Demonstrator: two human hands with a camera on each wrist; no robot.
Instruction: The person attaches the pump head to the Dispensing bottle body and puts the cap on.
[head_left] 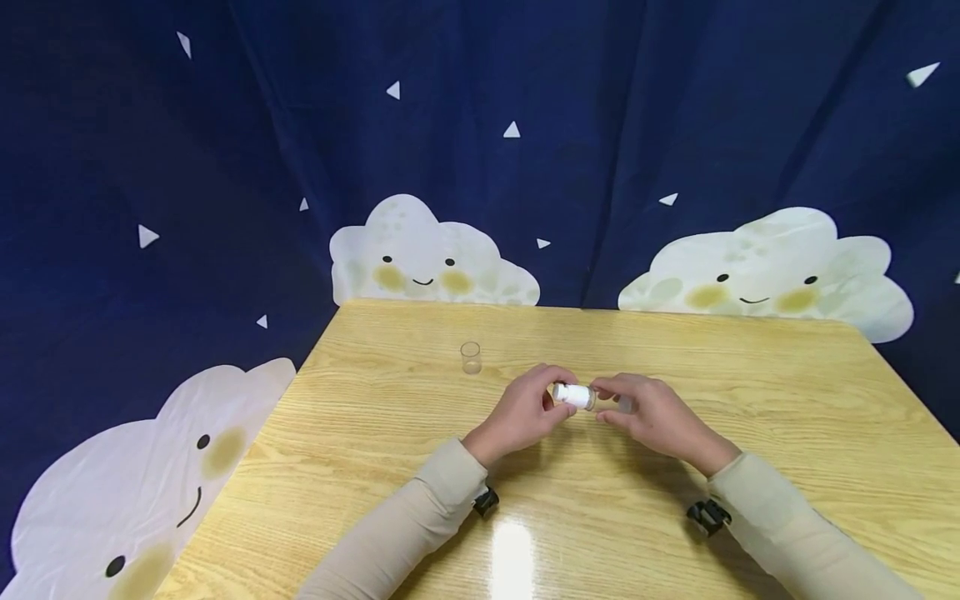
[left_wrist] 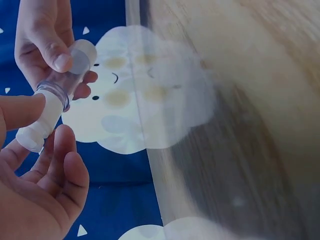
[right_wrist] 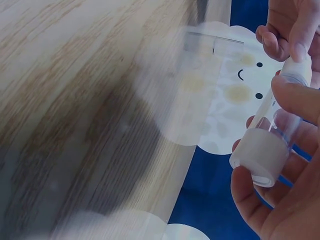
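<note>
Between my two hands, above the table, lies a small pump bottle (head_left: 576, 396) on its side, with a white top, a clear body and a white end piece (right_wrist: 261, 156). The thumb and fingers of my left hand (head_left: 528, 408) pinch its white top (left_wrist: 42, 120). My right hand (head_left: 656, 417) grips the clear body (left_wrist: 70, 77) from the other end, fingers curled round it. To the left, a clear cap-like cylinder (head_left: 471, 360) stands upright on the table, apart from both hands.
The wooden table (head_left: 390, 400) runs back to a dark blue curtain (head_left: 450, 150) printed with smiling clouds and white triangles. Black straps with a small device (head_left: 708, 517) sit at both wrists. Light glares off the near part of the tabletop.
</note>
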